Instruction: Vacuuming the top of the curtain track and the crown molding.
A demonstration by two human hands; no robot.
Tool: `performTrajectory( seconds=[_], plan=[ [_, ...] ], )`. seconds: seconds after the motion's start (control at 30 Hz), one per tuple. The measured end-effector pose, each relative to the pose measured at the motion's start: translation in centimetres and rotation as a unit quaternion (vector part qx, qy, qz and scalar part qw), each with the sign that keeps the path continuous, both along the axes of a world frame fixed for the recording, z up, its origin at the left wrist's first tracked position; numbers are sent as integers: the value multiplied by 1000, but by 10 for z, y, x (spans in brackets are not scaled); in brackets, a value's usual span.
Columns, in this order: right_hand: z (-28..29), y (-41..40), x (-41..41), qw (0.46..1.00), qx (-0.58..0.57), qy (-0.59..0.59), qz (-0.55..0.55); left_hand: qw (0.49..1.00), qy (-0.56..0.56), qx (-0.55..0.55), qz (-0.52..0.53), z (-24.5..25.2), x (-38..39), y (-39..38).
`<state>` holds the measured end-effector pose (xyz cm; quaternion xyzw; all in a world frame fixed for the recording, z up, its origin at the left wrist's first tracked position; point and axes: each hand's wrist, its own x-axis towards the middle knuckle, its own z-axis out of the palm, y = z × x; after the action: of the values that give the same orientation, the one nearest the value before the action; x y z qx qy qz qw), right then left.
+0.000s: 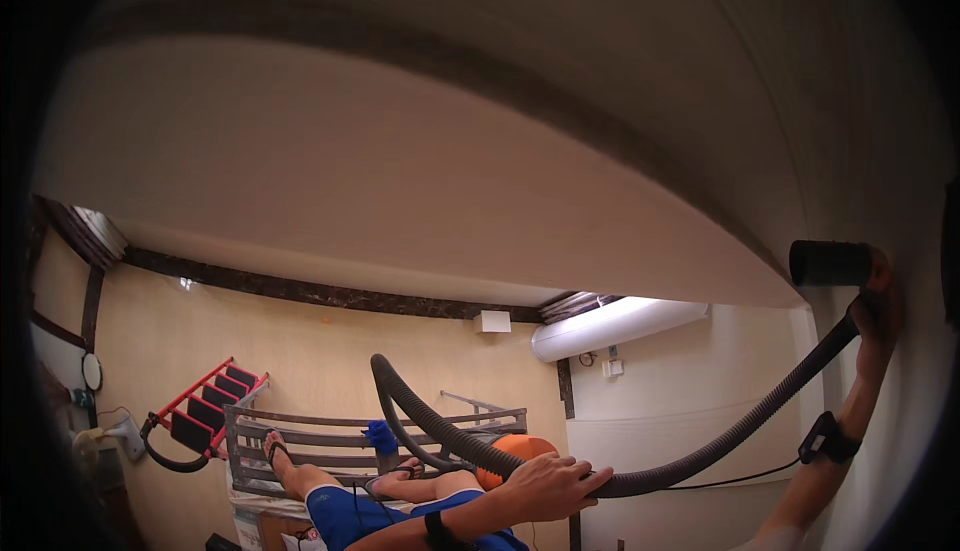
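My left hand (555, 487) grips a dark grey corrugated vacuum hose (697, 453) partway along, above my lap. One end of the hose rises to the right, up to my right hand (881, 303). That hand is wrapped around a black cylindrical tool (831, 263) close to the grey wall; shadow hides its details and the far fingers. On the other side of my left hand, the hose loops up and back down by an orange rounded canister (525, 450), partly hidden by hose and arm.
My sandalled feet are on a slatted wooden frame (300, 468), where a blue cloth (381, 437) hangs. A red stepladder (206, 410) leans at left. A pale ceiling (420, 183) spans overhead; a white air conditioner (622, 326) is on the wall. A thin cable runs to my right wrist device (821, 438).
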<state>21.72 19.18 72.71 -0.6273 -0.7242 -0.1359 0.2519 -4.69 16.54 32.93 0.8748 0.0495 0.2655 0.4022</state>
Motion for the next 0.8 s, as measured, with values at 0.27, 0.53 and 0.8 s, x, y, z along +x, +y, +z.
performTrajectory(
  seconds=[0.27,0.53,0.8],
  plan=[
    [-9,-5,-8,994,39,81,-61,997,-63,18,40,-2,-29,9],
    [-5,0,-32,990,59,106,-75,999,-50,-8,-1,6,-42,30],
    [-4,4,-43,989,56,106,-90,999,-25,-11,-34,9,-50,40]
  ],
)
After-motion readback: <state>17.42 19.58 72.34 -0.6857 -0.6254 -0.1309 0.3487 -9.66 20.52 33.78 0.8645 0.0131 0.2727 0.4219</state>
